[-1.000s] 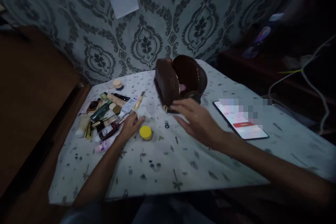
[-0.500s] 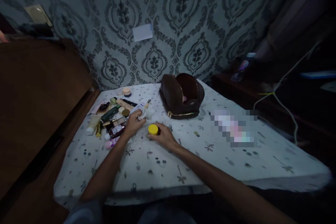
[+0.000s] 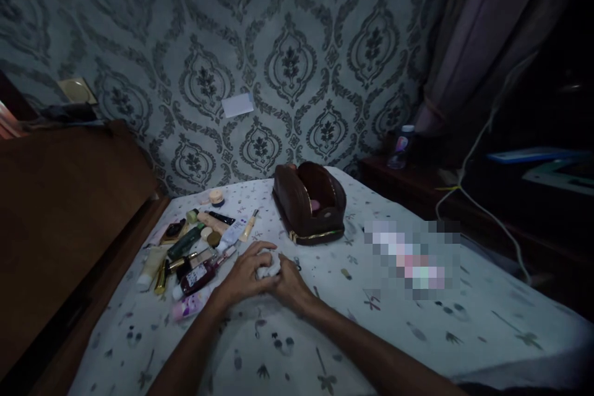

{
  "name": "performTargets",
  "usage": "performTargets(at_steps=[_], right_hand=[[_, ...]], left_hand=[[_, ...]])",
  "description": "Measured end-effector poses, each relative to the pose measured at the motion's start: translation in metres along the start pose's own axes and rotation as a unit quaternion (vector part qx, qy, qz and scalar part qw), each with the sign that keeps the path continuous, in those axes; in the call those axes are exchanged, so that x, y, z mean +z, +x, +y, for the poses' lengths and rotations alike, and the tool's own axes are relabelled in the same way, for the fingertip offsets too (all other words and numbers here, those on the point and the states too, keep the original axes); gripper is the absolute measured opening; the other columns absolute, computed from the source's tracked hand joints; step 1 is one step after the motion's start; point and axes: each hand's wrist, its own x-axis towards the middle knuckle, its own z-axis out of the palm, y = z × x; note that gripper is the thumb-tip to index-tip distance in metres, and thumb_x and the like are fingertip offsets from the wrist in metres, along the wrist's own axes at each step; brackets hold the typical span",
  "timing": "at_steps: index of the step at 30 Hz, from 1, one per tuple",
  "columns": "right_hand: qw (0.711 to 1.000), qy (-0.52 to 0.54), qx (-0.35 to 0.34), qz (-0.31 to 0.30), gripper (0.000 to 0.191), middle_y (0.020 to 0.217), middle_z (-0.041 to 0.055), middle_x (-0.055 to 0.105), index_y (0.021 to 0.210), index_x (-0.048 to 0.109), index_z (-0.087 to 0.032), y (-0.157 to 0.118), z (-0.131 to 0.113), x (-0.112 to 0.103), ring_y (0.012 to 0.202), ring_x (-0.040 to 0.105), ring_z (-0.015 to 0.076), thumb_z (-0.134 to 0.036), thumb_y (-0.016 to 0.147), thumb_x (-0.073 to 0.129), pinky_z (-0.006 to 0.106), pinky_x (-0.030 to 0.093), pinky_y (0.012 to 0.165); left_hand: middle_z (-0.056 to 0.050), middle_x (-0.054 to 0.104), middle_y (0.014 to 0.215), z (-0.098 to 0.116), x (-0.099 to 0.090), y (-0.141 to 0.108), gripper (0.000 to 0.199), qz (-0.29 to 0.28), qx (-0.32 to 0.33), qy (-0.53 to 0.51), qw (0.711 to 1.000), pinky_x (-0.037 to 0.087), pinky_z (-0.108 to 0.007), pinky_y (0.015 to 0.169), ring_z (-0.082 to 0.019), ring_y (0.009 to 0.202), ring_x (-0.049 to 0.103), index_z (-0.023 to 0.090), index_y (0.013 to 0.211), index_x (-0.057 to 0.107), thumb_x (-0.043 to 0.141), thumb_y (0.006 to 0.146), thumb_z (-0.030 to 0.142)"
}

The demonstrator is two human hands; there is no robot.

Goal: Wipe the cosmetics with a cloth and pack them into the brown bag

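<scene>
My left hand (image 3: pixel 250 272) is closed on a crumpled white cloth or tissue (image 3: pixel 269 267), pressed against my right hand (image 3: pixel 291 284). The fingers of my right hand are curled at the cloth's right side, round the small yellow-lidded jar seen earlier; cloth and fingers now hide it. Left of my hands lie a bottle of dark red liquid (image 3: pixel 197 277), a pink tube (image 3: pixel 191 305), a white tube (image 3: pixel 232 234) and a green tube (image 3: pixel 185 242). Beyond them stands a brown cosmetic bag (image 3: pixel 297 204), unzipped, with something pink inside.
A patterned cloth (image 3: pixel 371 334) covers the table. A small peach-lidded jar (image 3: pixel 216 198) stands near the back edge. At right lies a pixelated item (image 3: pixel 408 257). A brown wooden panel (image 3: pixel 69 198) borders the left side. A bottle (image 3: pixel 400 148) and a white cable (image 3: pixel 501 232) are at right.
My left hand has brought the white cloth rightward onto the yellow-lidded jar in my right hand, and the yellow lid has gone from sight. The camera view has tilted upward.
</scene>
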Motion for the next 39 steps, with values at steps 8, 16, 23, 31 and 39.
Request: performTargets(at_steps=[8,16,23,31,39], right_hand=[[1.0,-0.007,-0.028,0.0,0.015,0.073,0.0011,0.058,0.067,0.048,-0.02,0.005,0.004,-0.005,0.067,0.054,0.0166,-0.025,0.068,0.062,0.029,0.046,0.064],[0.998,0.025,-0.037,-0.035,0.013,0.08,0.0022,0.059,0.075,0.059,-0.018,0.007,0.008,-0.004,0.073,0.056,0.0176,-0.027,0.069,0.067,0.028,0.045,0.066],[0.998,0.029,-0.034,-0.046,0.022,0.086,0.0051,0.064,0.087,0.064,-0.018,0.008,0.0,-0.009,0.077,0.059,0.0202,-0.037,0.076,0.064,0.03,0.049,0.068],[0.999,0.05,-0.004,-0.019,0.029,0.086,0.0055,0.064,0.094,0.064,-0.017,0.006,0.003,-0.005,0.074,0.059,0.0194,-0.041,0.076,0.061,0.031,0.05,0.067],[0.995,0.096,0.025,0.018,0.037,0.085,0.0066,0.065,0.091,0.064,-0.016,0.007,0.017,-0.002,0.075,0.059,0.0208,-0.045,0.069,0.065,0.032,0.049,0.068]], left_hand=[[0.001,0.046,0.071,-0.015,0.024,0.002,0.025,0.124,-0.078,0.022,0.989,0.037,-0.028,0.066,-0.015,0.072,0.049,0.021,0.063,0.038,0.049,0.085,0.023],[0.0,0.056,0.086,-0.026,0.027,0.002,0.013,0.205,-0.164,-0.05,0.964,0.043,-0.03,0.077,-0.017,0.083,0.057,0.023,0.094,0.044,0.049,0.083,0.022],[0.003,0.05,0.069,-0.026,0.022,0.004,0.004,0.17,-0.172,-0.027,0.97,0.04,-0.029,0.067,-0.016,0.067,0.052,0.024,0.087,0.044,0.043,0.09,0.021],[-0.005,0.06,0.085,-0.014,0.014,-0.001,0.015,0.131,-0.118,0.202,0.963,0.044,-0.029,0.068,-0.019,0.08,0.058,0.021,0.085,0.052,0.042,0.095,0.027],[-0.006,0.06,0.097,-0.001,0.014,-0.004,0.018,0.063,-0.054,0.307,0.948,0.049,-0.027,0.062,-0.021,0.094,0.06,0.021,0.096,0.057,0.047,0.094,0.036]])
